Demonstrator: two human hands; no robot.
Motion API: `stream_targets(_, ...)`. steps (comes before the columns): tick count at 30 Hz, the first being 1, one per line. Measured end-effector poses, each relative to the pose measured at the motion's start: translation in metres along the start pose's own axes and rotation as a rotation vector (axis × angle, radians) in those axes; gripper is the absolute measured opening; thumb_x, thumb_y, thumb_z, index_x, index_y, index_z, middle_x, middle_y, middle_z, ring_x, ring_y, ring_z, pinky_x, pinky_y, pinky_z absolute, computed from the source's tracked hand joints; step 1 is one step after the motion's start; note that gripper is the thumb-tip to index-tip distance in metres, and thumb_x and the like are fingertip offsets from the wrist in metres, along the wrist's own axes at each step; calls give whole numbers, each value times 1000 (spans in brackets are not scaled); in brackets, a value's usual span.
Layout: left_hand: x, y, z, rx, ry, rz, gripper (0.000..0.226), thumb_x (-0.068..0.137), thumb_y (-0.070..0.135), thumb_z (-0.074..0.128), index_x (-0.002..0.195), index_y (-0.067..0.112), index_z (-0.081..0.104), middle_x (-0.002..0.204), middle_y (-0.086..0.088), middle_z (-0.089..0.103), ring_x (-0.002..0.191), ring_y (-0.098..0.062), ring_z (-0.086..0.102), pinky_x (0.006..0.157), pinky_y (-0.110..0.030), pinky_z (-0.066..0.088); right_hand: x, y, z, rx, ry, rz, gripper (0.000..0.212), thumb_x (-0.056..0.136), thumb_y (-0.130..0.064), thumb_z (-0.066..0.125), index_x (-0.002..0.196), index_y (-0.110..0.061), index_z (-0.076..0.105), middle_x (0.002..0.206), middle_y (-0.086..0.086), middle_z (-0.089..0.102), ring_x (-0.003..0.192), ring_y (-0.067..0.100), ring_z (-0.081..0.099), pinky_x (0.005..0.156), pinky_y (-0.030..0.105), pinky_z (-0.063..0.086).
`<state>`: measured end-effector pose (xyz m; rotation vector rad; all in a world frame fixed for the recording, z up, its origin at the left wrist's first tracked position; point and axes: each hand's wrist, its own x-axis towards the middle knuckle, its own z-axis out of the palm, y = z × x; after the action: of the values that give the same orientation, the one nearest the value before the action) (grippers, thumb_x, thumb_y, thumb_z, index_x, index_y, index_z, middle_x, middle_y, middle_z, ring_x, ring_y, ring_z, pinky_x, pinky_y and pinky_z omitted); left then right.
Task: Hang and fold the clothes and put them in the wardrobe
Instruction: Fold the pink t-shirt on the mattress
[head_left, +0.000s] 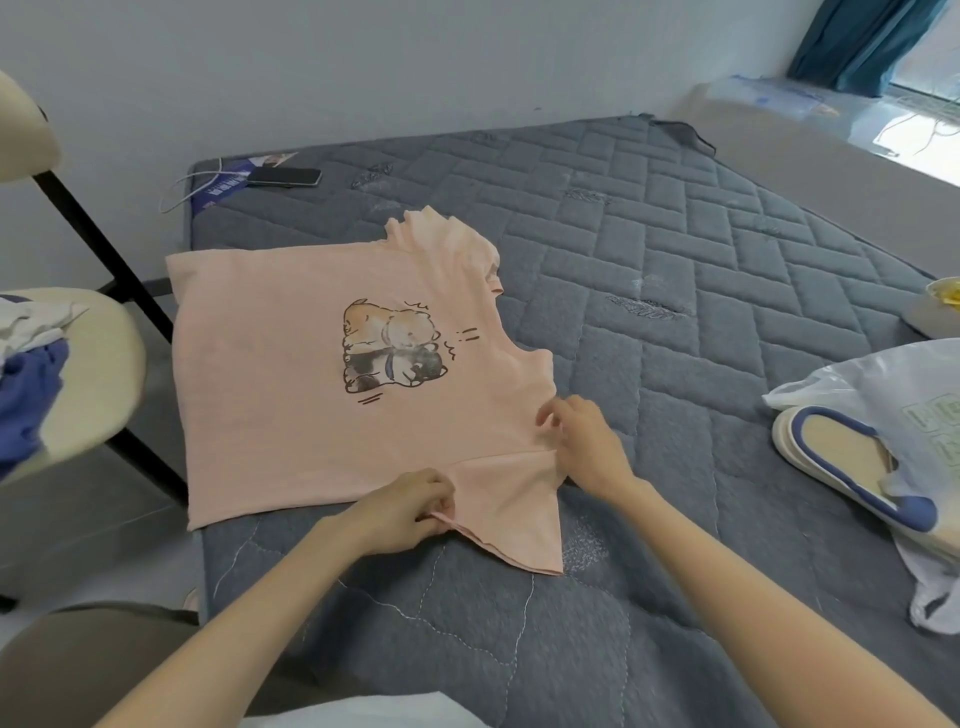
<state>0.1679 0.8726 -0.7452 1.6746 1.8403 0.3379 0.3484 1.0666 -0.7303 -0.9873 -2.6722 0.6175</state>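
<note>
A pink T-shirt (270, 374) with a cartoon animal print lies spread face up on the grey quilted mattress (701, 291), its collar toward the right. My left hand (410, 506) pinches the edge of the near sleeve, which lies flat pointing toward me. My right hand (582, 441) pinches the shirt fabric at the shoulder, just above that sleeve. The far sleeve is bunched at the shirt's far edge.
A cream chair (98, 364) at the left holds white and blue clothes (31, 358). A phone (283, 177) with a cable lies at the mattress's far left corner. A plastic bag (883, 395) with slippers (841, 457) sits at the right edge.
</note>
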Motion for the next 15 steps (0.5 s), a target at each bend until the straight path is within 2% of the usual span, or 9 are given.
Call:
stream_targets(3, -6, -1, -1, -115, 25, -39, 4, 93, 21, 56, 93, 25, 52, 104, -4, 63, 93, -19, 55, 83, -30, 42, -8, 8, 4, -317, -131, -319, 76, 65, 16, 51, 127, -27, 53, 125, 6, 50, 104, 29, 44, 80, 41, 48)
stream_targets(5, -10, -1, -4, -175, 57, -58, 18, 95, 22, 52, 87, 36, 43, 96, -2, 65, 88, -19, 56, 82, -30, 43, -16, 16, 11, -439, -117, -418, 95, 55, 18, 60, 134, -32, 47, 135, 8, 47, 112, 33, 47, 83, 42, 50)
stream_targets(7, -13, 0, -8, -237, 81, -73, 23, 97, 21, 49, 85, 39, 39, 86, 2, 64, 74, -13, 50, 75, -24, 41, -24, 23, 16, -460, -128, -454, 102, 53, 17, 64, 137, -36, 42, 140, 7, 46, 121, 33, 46, 89, 43, 48)
stream_targets(9, -15, 2, -13, -326, 113, -107, 18, 97, 20, 47, 87, 33, 39, 79, 5, 62, 67, -9, 43, 68, -20, 37, -29, 29, 17, -444, -116, -501, 90, 63, 8, 66, 136, -39, 41, 139, 3, 48, 124, 28, 46, 95, 39, 46)
stream_targets(10, -16, 2, -15, -379, 132, -120, 18, 97, 18, 46, 87, 31, 40, 76, 6, 61, 67, -9, 43, 67, -19, 37, -31, 32, 16, -451, -125, -529, 75, 73, -3, 64, 135, -40, 42, 135, 2, 51, 122, 25, 49, 95, 37, 46)
stream_targets(12, -15, 1, -18, -473, 170, -135, 22, 96, 11, 44, 85, 31, 41, 67, 8, 57, 66, -10, 44, 63, -20, 35, -34, 36, 18, -440, -118, -549, 41, 93, -30, 46, 133, -40, 48, 127, -1, 58, 114, 21, 56, 95, 35, 47)
stream_targets(13, -14, 1, -19, -507, 187, -154, 22, 96, 9, 43, 86, 28, 42, 62, 8, 56, 63, -10, 44, 60, -19, 34, -37, 34, 18, -381, -112, -514, 37, 98, -40, 35, 131, -39, 52, 123, -3, 61, 111, 18, 58, 95, 34, 47)
stream_targets(15, -11, 0, -23, -536, 233, -215, 18, 95, 6, 42, 88, 22, 42, 51, 11, 54, 54, -5, 43, 54, -15, 33, -37, 27, 19, -228, -72, -418, 47, 100, -50, 22, 127, -35, 58, 115, -8, 64, 107, 15, 60, 95, 33, 46)
